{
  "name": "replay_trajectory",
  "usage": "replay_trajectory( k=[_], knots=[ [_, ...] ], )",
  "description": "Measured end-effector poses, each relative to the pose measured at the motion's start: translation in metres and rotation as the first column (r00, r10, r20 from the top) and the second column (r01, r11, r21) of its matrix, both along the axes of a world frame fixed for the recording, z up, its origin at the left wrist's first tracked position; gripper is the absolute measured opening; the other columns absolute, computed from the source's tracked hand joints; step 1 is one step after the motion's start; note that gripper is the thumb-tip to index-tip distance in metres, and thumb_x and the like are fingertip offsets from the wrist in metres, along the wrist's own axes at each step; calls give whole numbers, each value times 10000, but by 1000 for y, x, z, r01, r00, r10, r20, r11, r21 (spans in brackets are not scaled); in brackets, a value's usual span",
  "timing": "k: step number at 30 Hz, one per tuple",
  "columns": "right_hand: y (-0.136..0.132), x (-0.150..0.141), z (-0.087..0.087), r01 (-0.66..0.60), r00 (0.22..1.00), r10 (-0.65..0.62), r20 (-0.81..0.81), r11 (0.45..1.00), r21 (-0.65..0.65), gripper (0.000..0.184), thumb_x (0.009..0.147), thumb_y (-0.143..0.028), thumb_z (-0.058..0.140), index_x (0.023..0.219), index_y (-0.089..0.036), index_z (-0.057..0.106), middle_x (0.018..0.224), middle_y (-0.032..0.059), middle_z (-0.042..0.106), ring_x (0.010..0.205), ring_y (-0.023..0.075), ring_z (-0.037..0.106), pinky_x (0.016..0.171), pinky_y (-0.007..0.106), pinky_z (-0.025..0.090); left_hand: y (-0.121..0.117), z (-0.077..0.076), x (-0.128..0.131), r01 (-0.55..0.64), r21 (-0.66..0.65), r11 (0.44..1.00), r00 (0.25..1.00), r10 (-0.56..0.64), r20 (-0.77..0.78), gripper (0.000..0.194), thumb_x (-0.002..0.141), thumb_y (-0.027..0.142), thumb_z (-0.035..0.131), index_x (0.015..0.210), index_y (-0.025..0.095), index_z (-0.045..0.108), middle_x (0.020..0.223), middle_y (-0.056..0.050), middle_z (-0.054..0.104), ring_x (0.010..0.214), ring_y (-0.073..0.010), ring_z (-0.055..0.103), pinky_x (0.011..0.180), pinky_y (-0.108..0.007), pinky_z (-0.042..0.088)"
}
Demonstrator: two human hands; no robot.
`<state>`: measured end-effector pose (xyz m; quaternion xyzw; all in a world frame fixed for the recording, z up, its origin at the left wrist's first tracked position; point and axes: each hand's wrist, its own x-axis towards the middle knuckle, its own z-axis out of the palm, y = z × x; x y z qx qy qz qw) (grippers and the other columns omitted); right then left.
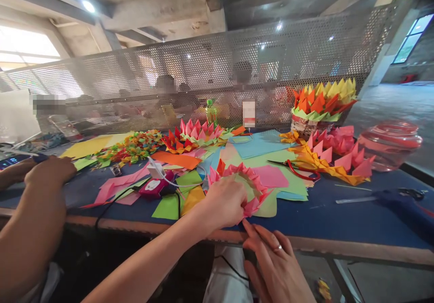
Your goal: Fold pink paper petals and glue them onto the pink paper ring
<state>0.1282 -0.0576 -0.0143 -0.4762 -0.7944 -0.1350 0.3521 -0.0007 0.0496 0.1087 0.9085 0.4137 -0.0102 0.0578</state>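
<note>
A ring of pink folded-paper points [261,194] lies near the table's front edge. My left hand [225,201] reaches over its near side, fingers curled down inside and closed on the near rim; the fingertips are partly hidden. Just below that rim is my right hand [271,258], fingers stretched out, a finger ring on one of them. Its index fingertip meets the bottom of the paper ring at the table edge. Under the ring spread coloured paper sheets [288,197], and one orange point [221,165] sticks up at its back left.
Red-handled scissors [301,173] and pink-yellow folded paper [342,158] lie to the right, with a clear jar [389,145] and blue glue gun [396,203]. A white charger with cable [156,170] sits left. Another person's hand [50,172] rests at far left.
</note>
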Motion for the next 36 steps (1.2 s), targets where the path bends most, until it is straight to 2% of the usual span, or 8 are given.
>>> replay_trajectory(
  k=[8,12,18,26,32,36],
  knots=[
    [1,-3,1,25,999,-25,-19,1000,-3,181,928,-303,486,1057,-207,569,1213,14,669,1072,174,598,881,326,333,0,-1,-1,15,10,1000,1000,-15,24,160,583,146,535,564,176,691,537,-37,585,476,-125,432,452,-273,169],
    [2,-6,3,41,999,-41,-4,999,14,199,950,-341,455,1029,-198,569,1192,33,680,1058,182,605,874,339,337,-1,0,0,0,5,1000,1000,0,7,148,611,159,549,570,186,689,510,-33,580,474,-134,460,450,-275,171],
    [1,-9,5,74,997,-74,26,997,14,221,965,-383,431,960,-225,585,1206,33,672,1034,192,609,857,346,334,-1,4,-1,72,-33,997,997,-73,-29,193,641,152,557,671,212,739,626,-52,685,616,-189,585,470,-276,234],
    [-1,-9,2,60,998,-61,27,998,33,211,942,-386,476,985,-207,580,1202,52,673,1025,199,614,843,346,349,3,12,-8,121,-146,982,989,-106,107,262,797,206,507,943,228,723,874,-54,723,800,-207,640,629,-270,390],
    [-1,-10,3,56,998,-57,33,998,11,202,940,-383,479,966,-215,589,1215,52,666,1018,211,611,846,360,338,7,10,-10,122,-198,973,985,-95,141,276,834,362,543,1007,197,681,849,-69,699,813,-235,638,647,-276,393],
    [-1,-9,2,50,997,-50,52,999,0,226,930,-409,500,1001,-216,592,1229,36,659,1043,214,602,860,358,329,8,10,-9,130,-203,971,981,-96,166,260,836,366,548,996,198,666,837,-69,692,794,-223,631,640,-269,394]
  ],
)
